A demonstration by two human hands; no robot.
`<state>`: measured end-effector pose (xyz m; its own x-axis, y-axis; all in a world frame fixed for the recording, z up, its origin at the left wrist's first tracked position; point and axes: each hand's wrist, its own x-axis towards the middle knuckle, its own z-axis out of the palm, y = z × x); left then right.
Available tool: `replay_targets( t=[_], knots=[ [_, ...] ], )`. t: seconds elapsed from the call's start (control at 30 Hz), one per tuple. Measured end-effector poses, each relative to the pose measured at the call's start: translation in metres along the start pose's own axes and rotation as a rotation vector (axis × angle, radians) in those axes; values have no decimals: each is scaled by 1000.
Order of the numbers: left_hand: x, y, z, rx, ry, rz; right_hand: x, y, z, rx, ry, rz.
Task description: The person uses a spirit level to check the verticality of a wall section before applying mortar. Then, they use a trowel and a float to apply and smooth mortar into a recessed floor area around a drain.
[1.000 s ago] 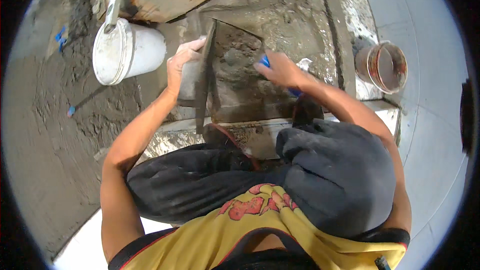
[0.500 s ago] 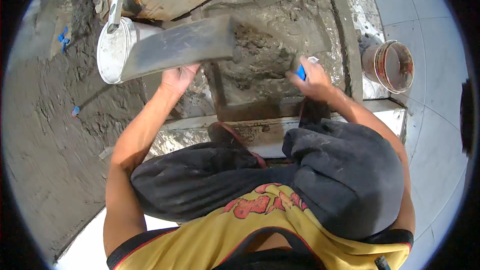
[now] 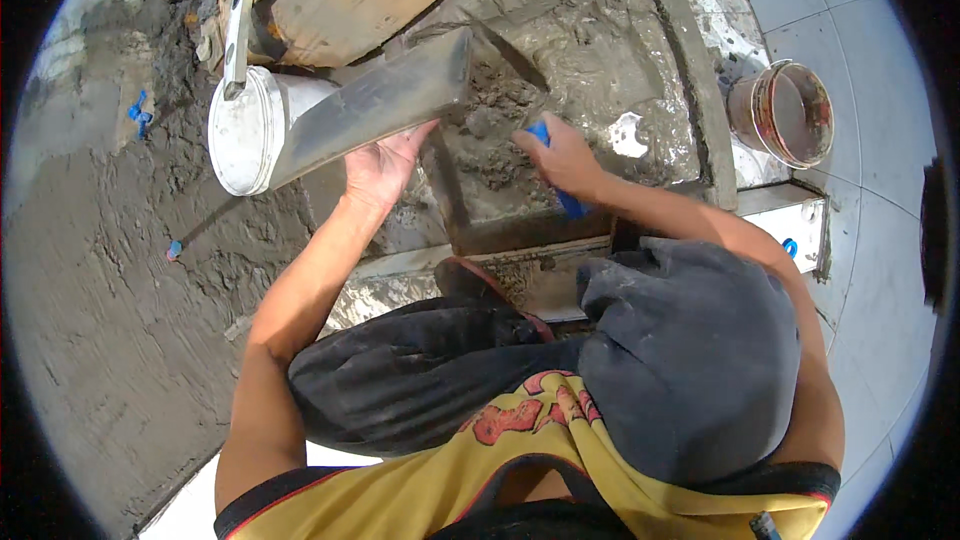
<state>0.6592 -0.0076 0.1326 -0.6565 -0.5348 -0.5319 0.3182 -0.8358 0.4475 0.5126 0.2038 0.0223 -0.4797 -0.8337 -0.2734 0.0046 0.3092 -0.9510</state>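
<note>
Head | left fingers point(image 3: 420, 137): flat rectangular slab point(image 3: 385, 95) | lumpy mortar point(image 3: 494, 124)

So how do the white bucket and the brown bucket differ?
The white bucket is pale; the brown bucket has reddish stains. The tile partly hides the white bucket; nothing covers the brown bucket. The white bucket is leftmost, the brown bucket rightmost. Both are round with rims.

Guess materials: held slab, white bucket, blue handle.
Slab: probably ceramic or stone tile, smooth, dull sheen; thin, straight-edged.
White bucket: likely plastic, smudged; thick rounded rim.
Blue handle: maybe plastic, given its even colour; partly covered, finish unclear.
</note>
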Motion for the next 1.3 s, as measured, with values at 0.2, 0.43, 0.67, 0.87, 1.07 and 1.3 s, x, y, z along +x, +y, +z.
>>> replay_targets(
  t=[0.2,0.43,0.67,0.87,1.07,1.3],
  knots=[
    [10,10,-16,-24,102,18,-38,-47,-25,-28,-49,16],
    [28,20,-48,-86,194,22,-29,-15,-45,-293,115,-55],
    [17,23,-50,-37,161,-266,-27,2,-80,-503,-23,-463],
    [11,4,-34,170,244,-387,1,-31,-75,-530,-45,-341],
    [-11,7,-14,390,40,-390,5,-60,-90,-343,7,-243],
    [6,27,-49,623,-129,45,-38,-51,-99,-476,-179,17]
  ],
)
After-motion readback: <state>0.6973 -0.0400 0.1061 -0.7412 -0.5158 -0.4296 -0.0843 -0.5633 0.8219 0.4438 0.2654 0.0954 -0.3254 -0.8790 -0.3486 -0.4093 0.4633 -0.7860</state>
